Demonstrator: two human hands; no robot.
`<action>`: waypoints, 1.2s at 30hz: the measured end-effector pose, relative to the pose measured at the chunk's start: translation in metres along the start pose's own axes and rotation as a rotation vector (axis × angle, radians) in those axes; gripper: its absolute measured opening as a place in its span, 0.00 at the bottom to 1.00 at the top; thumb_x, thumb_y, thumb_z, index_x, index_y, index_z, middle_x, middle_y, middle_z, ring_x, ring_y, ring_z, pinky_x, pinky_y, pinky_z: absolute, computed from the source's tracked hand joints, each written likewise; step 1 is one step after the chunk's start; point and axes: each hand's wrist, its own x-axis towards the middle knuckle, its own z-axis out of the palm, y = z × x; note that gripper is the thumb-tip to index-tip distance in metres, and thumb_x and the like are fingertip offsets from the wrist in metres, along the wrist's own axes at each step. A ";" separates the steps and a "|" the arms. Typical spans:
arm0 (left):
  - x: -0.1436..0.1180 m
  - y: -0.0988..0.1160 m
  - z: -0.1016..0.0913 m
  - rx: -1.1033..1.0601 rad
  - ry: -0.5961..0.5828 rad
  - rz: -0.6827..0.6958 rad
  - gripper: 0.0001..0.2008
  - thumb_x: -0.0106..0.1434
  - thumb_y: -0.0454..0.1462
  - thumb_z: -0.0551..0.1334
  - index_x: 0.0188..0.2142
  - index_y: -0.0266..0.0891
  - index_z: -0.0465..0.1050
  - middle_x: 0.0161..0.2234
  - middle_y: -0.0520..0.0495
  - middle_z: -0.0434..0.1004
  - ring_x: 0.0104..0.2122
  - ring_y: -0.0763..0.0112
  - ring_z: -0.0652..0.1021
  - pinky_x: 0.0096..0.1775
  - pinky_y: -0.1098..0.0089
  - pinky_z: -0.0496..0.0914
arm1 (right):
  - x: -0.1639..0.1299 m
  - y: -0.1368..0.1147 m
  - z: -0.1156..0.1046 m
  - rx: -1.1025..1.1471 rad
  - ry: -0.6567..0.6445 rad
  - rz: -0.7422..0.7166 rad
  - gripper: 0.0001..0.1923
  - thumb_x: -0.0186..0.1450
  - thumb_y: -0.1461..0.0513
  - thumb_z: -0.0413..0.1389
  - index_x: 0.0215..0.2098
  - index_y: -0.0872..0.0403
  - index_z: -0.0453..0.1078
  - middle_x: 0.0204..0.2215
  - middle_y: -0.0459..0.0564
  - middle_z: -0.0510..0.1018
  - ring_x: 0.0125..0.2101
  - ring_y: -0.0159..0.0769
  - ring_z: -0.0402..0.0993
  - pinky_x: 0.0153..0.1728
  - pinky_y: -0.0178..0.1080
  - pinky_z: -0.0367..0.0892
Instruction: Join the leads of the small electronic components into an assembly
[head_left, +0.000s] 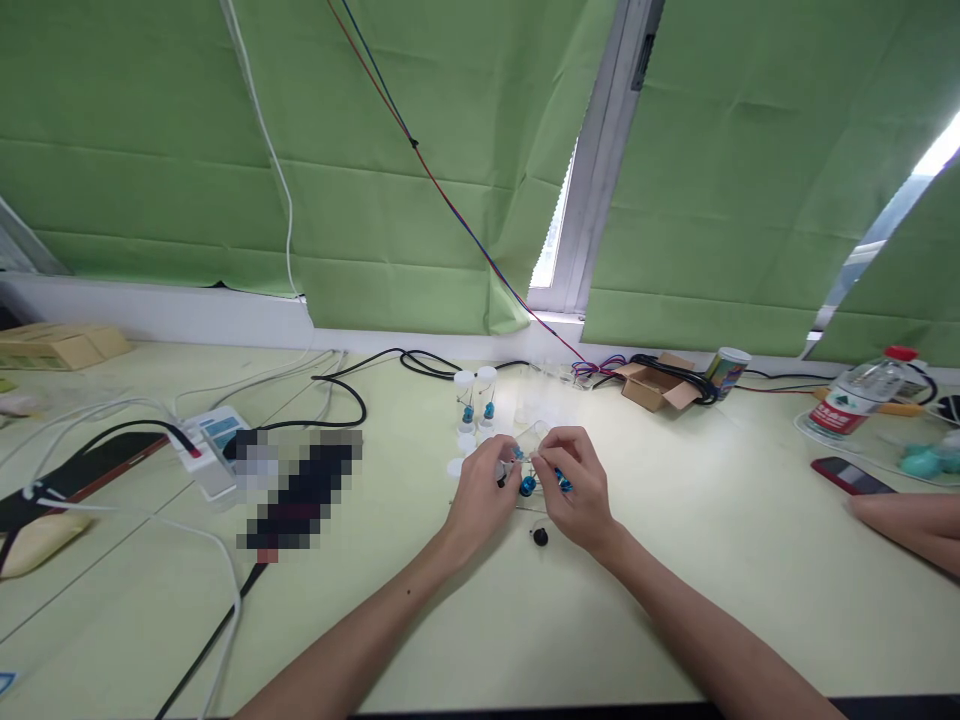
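Observation:
My left hand point(484, 492) is closed in a pinch above the middle of the table, with a small blue piece point(518, 453) at its fingertips. Close beside it, my right hand point(576, 485) also pinches; what lies between its fingers is too small to make out. Under and between the hands are small shiny blue parts point(528, 486), partly covered by my fingers. A small round black piece point(540, 537) lies just in front of them. Behind my left hand stand two clear vials with white caps point(464, 380), each with a blue part point(489, 410) inside.
An open cardboard box point(646, 388) and a printed can point(727, 372) stand at the back. To the right are a red-capped water bottle point(855, 398), a phone point(853, 476) and another person's arm point(911, 525). A white power strip point(210, 460) and cables cover the left side.

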 end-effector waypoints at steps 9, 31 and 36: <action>-0.001 0.003 -0.002 -0.012 -0.058 0.036 0.13 0.65 0.38 0.55 0.48 0.42 0.67 0.34 0.49 0.75 0.33 0.68 0.75 0.38 0.67 0.68 | 0.001 -0.001 -0.003 0.008 0.009 0.018 0.08 0.66 0.69 0.52 0.33 0.53 0.70 0.40 0.54 0.66 0.35 0.38 0.71 0.32 0.44 0.71; 0.000 -0.002 -0.006 0.265 -0.136 -0.028 0.07 0.59 0.31 0.54 0.35 0.42 0.68 0.23 0.51 0.69 0.22 0.69 0.67 0.24 0.70 0.54 | 0.018 0.022 -0.019 0.237 0.562 0.514 0.12 0.68 0.53 0.54 0.33 0.53 0.67 0.33 0.46 0.68 0.23 0.28 0.72 0.22 0.36 0.71; 0.000 -0.003 -0.005 0.284 -0.149 -0.018 0.07 0.59 0.31 0.54 0.35 0.42 0.66 0.24 0.51 0.69 0.23 0.68 0.68 0.25 0.70 0.53 | 0.020 0.029 -0.020 0.488 0.549 0.643 0.14 0.65 0.52 0.58 0.29 0.53 0.67 0.27 0.43 0.68 0.24 0.30 0.71 0.24 0.36 0.69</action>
